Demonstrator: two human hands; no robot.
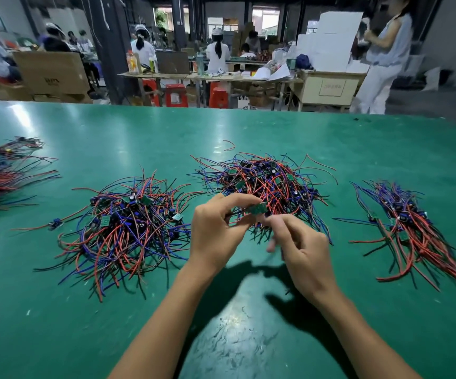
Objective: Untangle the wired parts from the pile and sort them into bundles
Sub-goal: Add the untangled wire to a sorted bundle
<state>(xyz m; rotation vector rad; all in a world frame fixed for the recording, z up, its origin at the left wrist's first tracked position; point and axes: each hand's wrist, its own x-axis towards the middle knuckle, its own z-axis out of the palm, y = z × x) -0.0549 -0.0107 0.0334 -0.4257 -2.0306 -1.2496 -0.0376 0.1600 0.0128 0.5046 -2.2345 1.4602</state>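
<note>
A tangled pile of small green circuit boards with red, blue and black wires lies at the table's centre. My left hand pinches one small green board just in front of that pile. My right hand is beside it, fingers curled on the wires hanging under the board; its fingertips are blurred. A second loose pile lies to the left. A combed bundle with wires running one way lies to the right. More bundles sit at the far left edge.
The green table has worn, scratched bare surface near me. A stray wired part lies left of the left pile, and a loose red wire behind the centre pile. Other workers sit at benches beyond the table; a person stands at the back right.
</note>
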